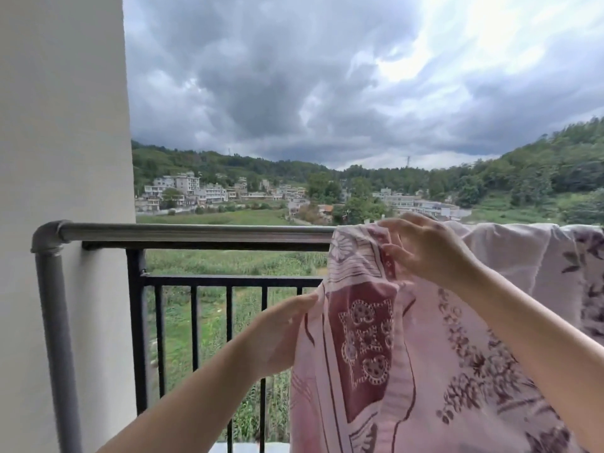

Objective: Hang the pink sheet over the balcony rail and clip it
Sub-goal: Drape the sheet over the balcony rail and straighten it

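Note:
The pink sheet [408,354], printed with maroon flowers and bands, hangs over the right part of the metal balcony rail [196,231] and falls toward me. My right hand [425,253] pinches the sheet's top corner just at rail height. Lower down, my left hand [281,335] grips the sheet's left edge in front of the black bars. No clip is visible.
A white wall [62,158] stands at the left with a grey pipe [57,338] running down it from the rail's end. Black railing bars [196,325] sit under the rail. The left stretch of rail is bare. Fields, houses and hills lie beyond.

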### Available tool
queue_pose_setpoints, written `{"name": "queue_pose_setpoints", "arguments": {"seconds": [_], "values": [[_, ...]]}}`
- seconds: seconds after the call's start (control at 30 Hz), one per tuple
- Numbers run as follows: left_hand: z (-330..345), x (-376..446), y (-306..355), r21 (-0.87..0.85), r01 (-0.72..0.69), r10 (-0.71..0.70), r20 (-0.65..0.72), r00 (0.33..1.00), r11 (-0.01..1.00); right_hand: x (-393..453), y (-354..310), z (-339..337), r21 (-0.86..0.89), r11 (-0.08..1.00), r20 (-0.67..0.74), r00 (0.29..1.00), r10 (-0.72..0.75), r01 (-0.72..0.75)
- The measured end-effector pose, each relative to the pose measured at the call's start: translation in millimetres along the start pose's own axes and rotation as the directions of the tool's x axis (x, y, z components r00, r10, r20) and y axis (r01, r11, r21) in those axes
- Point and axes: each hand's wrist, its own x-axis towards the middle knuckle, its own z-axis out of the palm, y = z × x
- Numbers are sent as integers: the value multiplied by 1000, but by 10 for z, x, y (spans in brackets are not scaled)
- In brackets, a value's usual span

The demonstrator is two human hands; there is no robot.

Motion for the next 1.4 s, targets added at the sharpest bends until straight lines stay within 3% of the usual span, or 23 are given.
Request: {"name": "queue_pose_setpoints", "arguments": {"seconds": [0.07,0.13,0.23,0.33,0.43,0.5,0.57,0.6,0.67,0.73,0.77,0.83,0.9,0.97,1.03,1.1,1.17,1.23,1.37,1.4], "values": [[32,27,-30,-79,20,-21,-13,1000,997,225,-44,-17,-11,999,81,996,38,-37],[94,73,-68,-69,44,-51,-108,993,997,388,-136,-4,17,998,163,985,-61,59],[110,139,-190,-53,61,-73,-266,961,997,451,-234,59,24,977,164,963,-214,213],[91,141,-272,-44,88,-97,-301,949,995,425,-237,121,16,982,199,962,-189,189],[26,36,-192,82,196,-150,-386,910,977,393,-250,135,-41,942,217,923,-317,333],[18,-43,-32,282,257,-72,-533,843,924,395,-232,146,-85,919,135,919,-371,384],[53,-49,222,613,252,285,-641,712,749,478,-173,144,-73,969,10,971,-237,237],[85,-1,401,774,244,531,-593,606,585,558,-127,135,-43,992,-76,989,-125,122],[198,163,832,933,324,870,-284,404,154,766,-18,100,104,984,-258,951,169,-147],[315,373,1255,895,400,947,69,313,-198,1028,117,79,369,842,-286,814,505,-393],[349,471,1409,829,425,918,239,316,-363,1143,176,98,490,736,-254,731,633,-467],[350,654,1506,626,446,768,506,392,-640,1311,308,160,674,543,-193,590,784,-502],[278,805,1378,491,436,657,586,475,-754,1312,471,159,795,447,-166,562,810,-409],[169,937,1132,483,382,614,563,553,-787,1053,658,102,756,519,-186,629,755,-399],[99,1078,856,498,326,573,499,650,-803,580,813,9,589,727,-260,769,584,-353],[102,1215,636,460,268,486,462,741,-846,61,953,-81,258,947,-381,880,283,-193],[116,1332,451,429,194,386,424,820,-882,-400,1169,-28,-102,988,-293,952,84,-118],[119,1411,293,405,172,332,369,868,-898,-704,1292,68,-246,953,-180,974,136,-179],[237,1513,92,518,190,390,309,868,-834,-800,1236,103,-286,885,-109,930,350,-366],[279,1526,49,561,168,396,313,864,-810,-735,1213,65,-216,883,-102,909,404,-416]]}}
